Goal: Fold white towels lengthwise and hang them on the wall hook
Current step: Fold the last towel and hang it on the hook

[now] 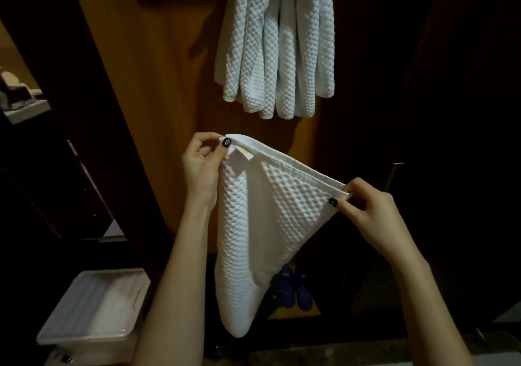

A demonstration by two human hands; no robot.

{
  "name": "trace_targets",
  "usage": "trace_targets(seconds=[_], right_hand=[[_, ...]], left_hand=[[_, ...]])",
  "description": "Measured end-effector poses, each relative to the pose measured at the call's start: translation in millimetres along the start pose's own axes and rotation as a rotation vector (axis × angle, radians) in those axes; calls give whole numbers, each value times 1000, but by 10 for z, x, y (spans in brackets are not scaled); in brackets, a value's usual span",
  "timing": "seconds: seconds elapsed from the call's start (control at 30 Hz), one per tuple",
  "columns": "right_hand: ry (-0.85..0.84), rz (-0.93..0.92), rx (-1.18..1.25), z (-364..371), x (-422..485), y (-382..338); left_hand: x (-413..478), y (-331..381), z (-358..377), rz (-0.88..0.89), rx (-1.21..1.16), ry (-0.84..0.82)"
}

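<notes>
A white waffle-textured towel (253, 224) hangs folded in front of me, its hemmed top edge stretched taut between my hands. My left hand (201, 162) pinches the upper left corner, near a small label. My right hand (366, 210) pinches the lower right corner of that edge. The towel's body droops to a rounded point below. Above, several white towels (276, 49) hang bunched against the wooden wall; the hook itself is hidden behind them at the top edge.
A white plastic bin (93, 306) stands on the floor at lower left. A pair of blue slippers (293, 286) lies on the floor behind the held towel. A dark cabinet with a metal handle (393, 176) is on the right.
</notes>
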State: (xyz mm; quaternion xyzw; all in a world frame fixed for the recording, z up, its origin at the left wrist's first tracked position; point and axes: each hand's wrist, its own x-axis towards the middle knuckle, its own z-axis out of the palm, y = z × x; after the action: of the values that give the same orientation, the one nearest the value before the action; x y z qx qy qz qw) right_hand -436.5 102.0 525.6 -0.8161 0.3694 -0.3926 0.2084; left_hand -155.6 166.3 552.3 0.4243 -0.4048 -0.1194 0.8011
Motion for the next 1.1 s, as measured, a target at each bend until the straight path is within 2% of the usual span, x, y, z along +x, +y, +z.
trace_targets(seconds=[0.3, 0.43, 0.53, 0.7, 0.8, 0.87, 1.0, 1.1], right_hand=[[147, -49, 257, -110, 294, -40], [219, -103, 244, -205, 447, -58], [254, -53, 73, -229, 605, -6], [170, 54, -181, -230, 659, 182], [121, 92, -193, -176, 559, 235], [77, 119, -90, -142, 473, 208], [-2, 132, 97, -103, 322, 54], [-68, 144, 188, -65, 273, -105]], left_hand=[[28, 47, -234, 50, 254, -63], [-6, 65, -238, 106, 302, -85], [-37, 72, -142, 160, 385, -141], [-143, -27, -16, 203, 547, -293], [-185, -119, 45, 191, 682, -418], [-235, -180, 100, 210, 735, -461], [-317, -231, 195, 223, 770, -367], [-374, -220, 297, 190, 699, -282]])
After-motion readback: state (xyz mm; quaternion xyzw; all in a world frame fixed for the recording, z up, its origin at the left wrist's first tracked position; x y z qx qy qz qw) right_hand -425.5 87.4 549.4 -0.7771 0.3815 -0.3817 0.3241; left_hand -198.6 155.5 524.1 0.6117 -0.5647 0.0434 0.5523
